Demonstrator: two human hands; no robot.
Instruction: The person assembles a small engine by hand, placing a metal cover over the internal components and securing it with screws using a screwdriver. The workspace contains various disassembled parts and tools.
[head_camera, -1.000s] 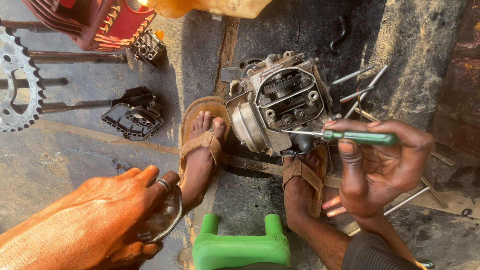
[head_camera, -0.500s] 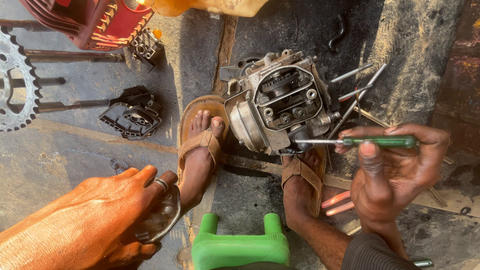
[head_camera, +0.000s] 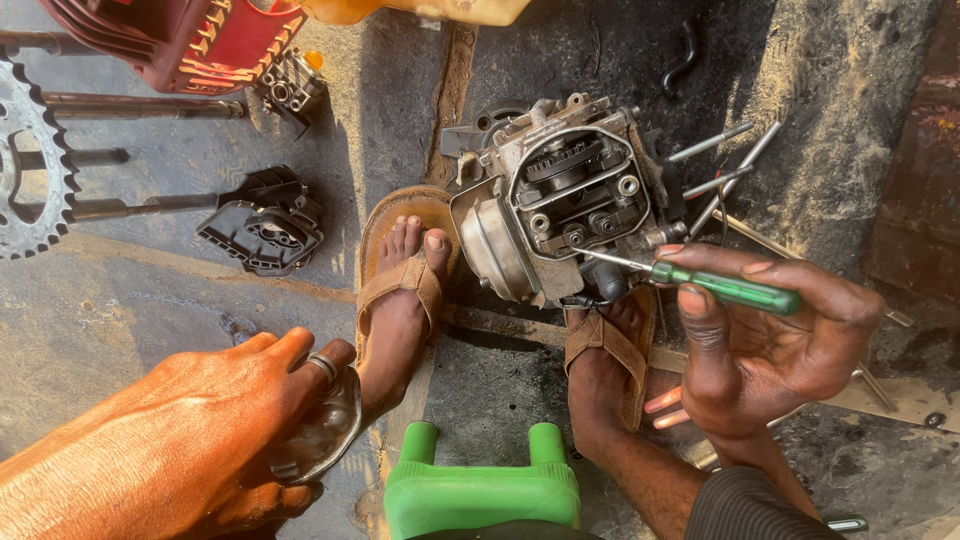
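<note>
stool: green plastic stool (head_camera: 480, 490) at 6 o'clock, nearest.
left hand: left hand (head_camera: 200, 430) at 8 o'clock, fingers closed over a shiny metal cover (head_camera: 325, 432), probably a dish-shaped cap.
right hand: right hand (head_camera: 775, 345) at 4 o'clock, clamped on green-handled screwdriver (head_camera: 700, 282), tip at engine block (head_camera: 560, 205).
engine: centre, between sandalled feet.
far: sprocket (head_camera: 25, 150) at 10 o'clock.

Finger ring (head_camera: 322, 367), brown sandals (head_camera: 400, 275), dark sleeve (head_camera: 750, 505)
</note>
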